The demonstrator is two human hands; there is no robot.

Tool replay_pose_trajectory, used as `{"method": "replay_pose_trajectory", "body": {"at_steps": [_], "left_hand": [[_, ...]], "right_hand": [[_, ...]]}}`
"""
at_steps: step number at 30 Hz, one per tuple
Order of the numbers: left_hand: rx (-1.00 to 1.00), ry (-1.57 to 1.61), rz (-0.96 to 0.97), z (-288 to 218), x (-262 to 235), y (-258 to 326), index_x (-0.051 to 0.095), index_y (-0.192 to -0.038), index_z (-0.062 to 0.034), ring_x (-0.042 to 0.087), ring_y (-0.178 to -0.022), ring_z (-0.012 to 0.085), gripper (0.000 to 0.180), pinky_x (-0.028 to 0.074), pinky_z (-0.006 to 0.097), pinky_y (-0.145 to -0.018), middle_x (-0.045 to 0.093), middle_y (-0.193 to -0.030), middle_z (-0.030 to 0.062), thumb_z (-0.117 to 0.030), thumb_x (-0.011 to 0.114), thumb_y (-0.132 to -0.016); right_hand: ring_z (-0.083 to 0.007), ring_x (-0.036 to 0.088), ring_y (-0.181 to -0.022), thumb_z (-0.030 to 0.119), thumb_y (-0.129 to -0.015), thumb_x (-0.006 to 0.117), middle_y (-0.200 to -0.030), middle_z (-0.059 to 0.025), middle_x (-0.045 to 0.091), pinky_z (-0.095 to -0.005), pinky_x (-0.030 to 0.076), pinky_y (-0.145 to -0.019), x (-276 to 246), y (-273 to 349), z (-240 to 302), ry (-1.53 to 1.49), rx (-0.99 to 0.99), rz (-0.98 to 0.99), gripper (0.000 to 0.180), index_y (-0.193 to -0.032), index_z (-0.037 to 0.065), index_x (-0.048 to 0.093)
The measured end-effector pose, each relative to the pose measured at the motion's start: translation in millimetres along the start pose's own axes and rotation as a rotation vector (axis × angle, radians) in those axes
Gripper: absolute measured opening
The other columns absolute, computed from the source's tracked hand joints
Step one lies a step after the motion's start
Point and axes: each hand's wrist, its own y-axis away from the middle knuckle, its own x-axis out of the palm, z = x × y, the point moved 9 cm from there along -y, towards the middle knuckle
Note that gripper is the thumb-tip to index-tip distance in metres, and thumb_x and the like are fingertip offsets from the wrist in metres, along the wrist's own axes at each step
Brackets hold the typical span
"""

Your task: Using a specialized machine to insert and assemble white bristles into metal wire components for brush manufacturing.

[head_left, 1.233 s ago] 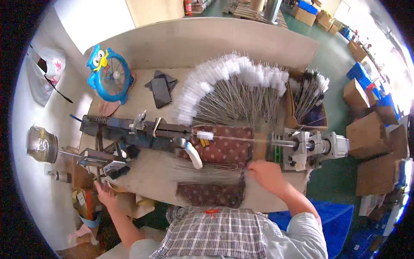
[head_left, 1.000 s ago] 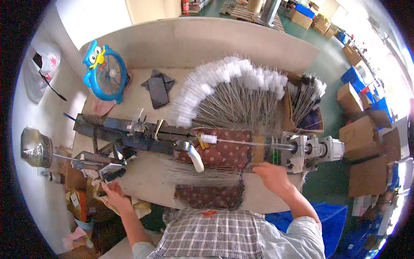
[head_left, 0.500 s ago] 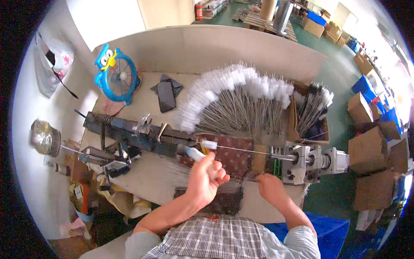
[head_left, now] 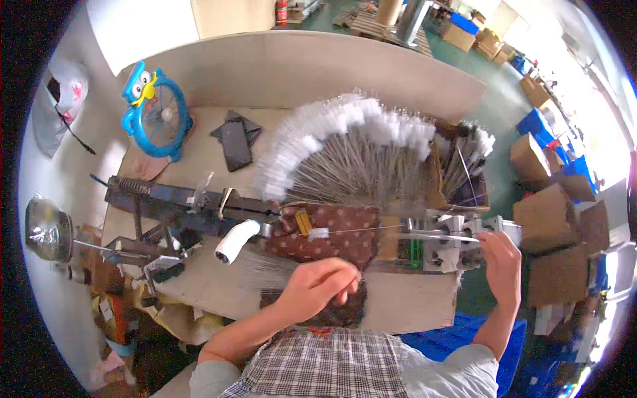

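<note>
A small white-bristled brush (head_left: 319, 233) on a thin twisted wire lies stretched over a brown dotted cloth (head_left: 318, 253), its wire running right into a metal spindle machine (head_left: 451, 242). My left hand (head_left: 323, 285) is in front of the cloth with its fingers curled; what they hold, if anything, is hidden. To its upper left a white-wrapped handle (head_left: 237, 242) sticks out from the dark metal rail (head_left: 199, 209), untouched. At the machine's right side my right hand (head_left: 501, 260) has its fingers together against the end of a pale streak like a rod, too blurred to name.
A fan of white-tipped brushes (head_left: 358, 119) covers the back of the table, beside a cardboard box (head_left: 438, 176) with more brushes. A blue toy-shaped fan (head_left: 159, 116) and a phone (head_left: 235, 144) are at back left. Loose wires (head_left: 265, 270) lie near the front. Cartons (head_left: 547, 215) stand right.
My left hand has let go of the white handle and drawn back toward me. The handle has swung down and left. My right hand has gone right and up to the machine. The view has shifted slightly.
</note>
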Motion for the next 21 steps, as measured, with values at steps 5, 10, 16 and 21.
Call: {"method": "replay_pose_trajectory", "body": {"at_steps": [5,10,16,21], "left_hand": [[0.527,-1.468,-0.397,-14,10,-71,0.055,-0.087,-0.0025,0.061,-0.068,0.0261,0.009,0.050,0.036,-0.058,0.055,-0.077,0.0128,-0.009,0.055,-0.080],[0.461,-1.663,-0.358,8,-8,-100,0.049,-0.074,-0.0075,0.061,-0.070,0.0266,0.007,0.050,0.038,-0.057,0.053,-0.074,0.0086,-0.005,0.055,-0.072],[0.482,-1.924,-0.777,-51,-48,-99,0.056,-0.081,-0.0062,0.060,-0.077,0.0252,0.008,0.050,0.038,-0.067,0.057,-0.082,0.0085,-0.009,0.058,-0.074],[0.598,-1.418,-0.397,-21,-16,-8,0.063,-0.100,-0.0021,0.062,-0.082,0.0299,0.022,0.051,0.035,-0.071,0.063,-0.095,0.0136,-0.012,0.061,-0.081]], "right_hand": [[-0.0259,0.061,-0.075,-0.007,-0.069,0.055,-0.081,-0.0112,0.061,-0.0325,0.049,-0.065,40,-26,27,-0.400,-0.065,0.015,0.035,-0.102,0.003,0.062],[-0.0299,0.061,-0.074,0.001,-0.076,0.058,-0.083,-0.0124,0.063,-0.0377,0.049,-0.062,94,-56,46,-0.547,-0.132,0.014,0.028,-0.103,0.006,0.061],[-0.0284,0.060,-0.073,0.023,-0.076,0.065,-0.074,-0.0113,0.063,-0.0393,0.048,-0.064,125,-64,54,-0.465,-0.167,0.379,0.013,-0.083,0.014,0.070],[-0.0227,0.059,-0.077,0.028,-0.072,0.064,-0.071,-0.0012,0.064,-0.0357,0.049,-0.069,112,-81,113,-0.581,-0.412,0.209,0.012,-0.075,0.017,0.070]]}}
